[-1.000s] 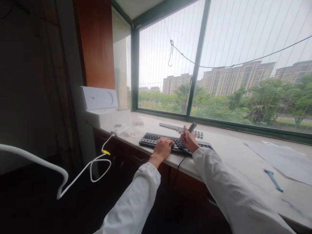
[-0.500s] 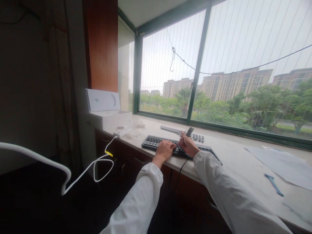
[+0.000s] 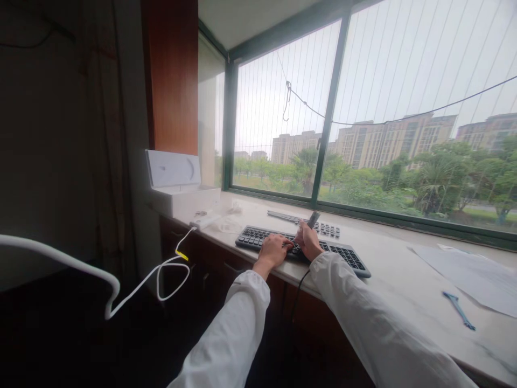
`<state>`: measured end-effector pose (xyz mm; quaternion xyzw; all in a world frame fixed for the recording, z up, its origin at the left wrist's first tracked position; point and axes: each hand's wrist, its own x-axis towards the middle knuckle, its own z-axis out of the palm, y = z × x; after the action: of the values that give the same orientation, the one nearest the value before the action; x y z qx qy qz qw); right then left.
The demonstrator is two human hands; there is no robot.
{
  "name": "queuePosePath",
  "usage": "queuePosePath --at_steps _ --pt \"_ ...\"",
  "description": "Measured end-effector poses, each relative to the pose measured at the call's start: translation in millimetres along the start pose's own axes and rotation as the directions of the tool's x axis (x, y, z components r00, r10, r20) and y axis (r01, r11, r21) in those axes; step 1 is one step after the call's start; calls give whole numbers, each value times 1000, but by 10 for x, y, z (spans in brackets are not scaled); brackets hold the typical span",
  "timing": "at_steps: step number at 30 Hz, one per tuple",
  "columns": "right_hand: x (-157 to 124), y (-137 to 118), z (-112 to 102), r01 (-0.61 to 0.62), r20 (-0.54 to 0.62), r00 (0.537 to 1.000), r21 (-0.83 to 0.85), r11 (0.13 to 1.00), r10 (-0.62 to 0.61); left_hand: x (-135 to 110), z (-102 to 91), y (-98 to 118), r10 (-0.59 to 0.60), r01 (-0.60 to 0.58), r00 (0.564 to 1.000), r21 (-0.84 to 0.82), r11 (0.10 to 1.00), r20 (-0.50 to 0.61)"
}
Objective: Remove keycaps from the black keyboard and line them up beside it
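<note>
A dark keyboard (image 3: 347, 256) lies along the counter's front edge, some of its right-hand part showing bare positions without keycaps. My left hand (image 3: 273, 250) rests over its middle, fingers bent onto the keys and thumb near the front edge. Whether a small part sits under those fingertips is hidden. Just to the right, my right hand (image 3: 309, 241) is closed around a small dark tool (image 3: 314, 218), whose thick end sticks up above the fist. The tool's lower end is hidden by the hand, close to the keys. Behind the keyboard lie loose keycaps (image 3: 330, 230) in rows.
A thin grey strip (image 3: 278, 215) lies behind the keyboard. An open white box (image 3: 181, 199) and a white power strip (image 3: 203, 221) with its cable (image 3: 161, 264) are at left. White paper (image 3: 464, 269) and a blue tool (image 3: 459, 311) lie at right. A window frame (image 3: 383, 216) borders the counter.
My right hand and forearm have shifted slightly left and more of the keyboard's right end shows. The left hand stays on the keys. The view has shifted slightly.
</note>
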<state>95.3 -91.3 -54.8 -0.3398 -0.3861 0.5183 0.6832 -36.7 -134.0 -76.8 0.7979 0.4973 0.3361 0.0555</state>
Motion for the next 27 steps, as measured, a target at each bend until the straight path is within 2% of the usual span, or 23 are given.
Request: queuePosePath --at_steps 3,6,8,12,16,21,27 --pt "-35 28 18 78 36 996 -5 997 -77 0 7 -8 1 -1 1000 0 1000 -5" --pt "-66 60 50 175 65 983 -87 981 -170 3 10 -8 -22 22 1000 -6 1000 -7" --pt "-63 78 59 194 59 981 -141 971 -187 6 7 -5 -36 36 999 -3 999 -9" --pt "-13 85 32 162 -35 986 -79 984 -165 8 -1 -5 -23 23 1000 5 1000 0" --pt "-7 59 7 110 -55 993 35 993 -108 5 -8 -3 -10 10 1000 3 1000 -1" --pt "-42 29 22 113 -23 993 7 994 -113 -1 -36 26 -48 48 998 19 999 28" --pt "30 18 5 -9 -156 988 -11 1000 7 5 -25 17 -34 34 999 16 999 25"
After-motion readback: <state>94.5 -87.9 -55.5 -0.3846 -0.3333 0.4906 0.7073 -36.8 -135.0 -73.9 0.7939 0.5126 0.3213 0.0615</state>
